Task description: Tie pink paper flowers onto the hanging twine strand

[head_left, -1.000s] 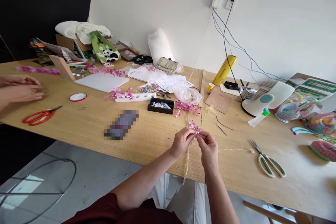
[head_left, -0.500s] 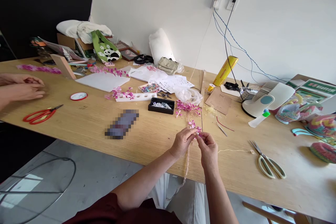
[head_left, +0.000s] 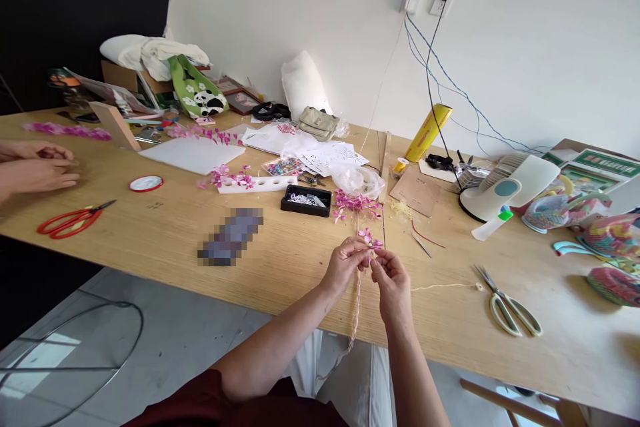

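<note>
Since a second ago I see my two hands have drawn slightly closer together and nearer the counter's [head_left: 150, 240] front edge, and the view has shifted a little. The landmark is the black tray [head_left: 306, 200]: my hands work in front of it and to its right, above bare wood close to the near edge, with open counter to their left as far as the blurred patch. The left hand [head_left: 345, 265] and right hand [head_left: 391, 280] meet fingertip to fingertip, fingers pinched shut on a pink flower sprig [head_left: 370, 240] whose twisted stem [head_left: 356, 307] hangs down past the edge. The cream scissors [head_left: 510, 303] lie well right. Another person's hands [head_left: 35, 167] rest far left of the tray, near the red scissors [head_left: 70, 220].
</note>
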`<state>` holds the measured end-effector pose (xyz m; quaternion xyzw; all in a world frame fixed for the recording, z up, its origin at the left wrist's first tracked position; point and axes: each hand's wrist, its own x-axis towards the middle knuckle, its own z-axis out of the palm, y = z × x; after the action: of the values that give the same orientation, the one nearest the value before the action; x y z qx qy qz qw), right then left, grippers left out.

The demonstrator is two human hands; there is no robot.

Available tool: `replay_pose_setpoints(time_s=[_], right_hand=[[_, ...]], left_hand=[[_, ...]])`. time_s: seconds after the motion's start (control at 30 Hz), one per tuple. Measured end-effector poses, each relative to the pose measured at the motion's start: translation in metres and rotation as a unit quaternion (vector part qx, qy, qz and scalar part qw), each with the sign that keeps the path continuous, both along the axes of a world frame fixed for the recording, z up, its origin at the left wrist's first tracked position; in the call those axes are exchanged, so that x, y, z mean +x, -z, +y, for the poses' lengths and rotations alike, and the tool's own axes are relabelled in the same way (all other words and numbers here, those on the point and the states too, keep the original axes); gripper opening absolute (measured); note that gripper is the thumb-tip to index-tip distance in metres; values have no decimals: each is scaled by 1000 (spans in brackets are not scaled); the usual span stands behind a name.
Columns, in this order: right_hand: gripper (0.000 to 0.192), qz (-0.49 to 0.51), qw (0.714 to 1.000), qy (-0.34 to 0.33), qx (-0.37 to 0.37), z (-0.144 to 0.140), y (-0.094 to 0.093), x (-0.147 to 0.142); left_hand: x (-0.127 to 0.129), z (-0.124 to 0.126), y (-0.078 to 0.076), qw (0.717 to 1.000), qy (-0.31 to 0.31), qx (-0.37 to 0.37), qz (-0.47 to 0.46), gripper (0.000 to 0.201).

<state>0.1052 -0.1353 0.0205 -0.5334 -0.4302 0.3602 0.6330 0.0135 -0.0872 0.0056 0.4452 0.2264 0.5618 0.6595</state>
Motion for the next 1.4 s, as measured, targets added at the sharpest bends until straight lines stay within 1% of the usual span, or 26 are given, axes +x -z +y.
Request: replay_pose_setpoints(time_s=[0.1,0.2,0.3,0.47,0.63,0.8,0.9,1.03,1.1,1.2,1.3,1.4], right_hand=[[24,7,1000,0,-10,1,2,-2],[25,4,1000,8,-20,3,5,-2],[25,0,1000,8,-27,4,7,-4],[18,-4,1000,-4,-27,6,7,-6],[19,7,1000,-21,-22,5,8,-5],[21,75,995,-51,-43,3,8,-3],[25,109,991,-55,-59,3,9,-4],[28,126,989,-47,-70,3,10,-6],[27,98,992,-42,-65,2,11,-4],[21,22,998,-31,-52,-1,9,3],[22,-38,999,-19,-31,-4,7,10],[20,-99,995,-9,-15,-4,8,16]], left_hand=[[1,-1,-2,993,34,-86,-70,16],[2,-2,-4,979,77,-141,-123,14],[2,-3,-4,969,112,-158,-150,13],[3,-2,-1,960,108,-183,-180,14],[3,-3,2,957,122,-176,-195,13],[5,-3,4,964,113,-165,-175,15],[7,-4,4,971,94,-154,-157,17],[9,-6,1,979,51,-145,-136,19],[8,-4,1,981,35,-139,-128,19],[4,-1,2,987,15,-127,-102,17],[1,3,6,992,7,-116,-49,18],[-1,4,7,996,8,-86,-4,19]])
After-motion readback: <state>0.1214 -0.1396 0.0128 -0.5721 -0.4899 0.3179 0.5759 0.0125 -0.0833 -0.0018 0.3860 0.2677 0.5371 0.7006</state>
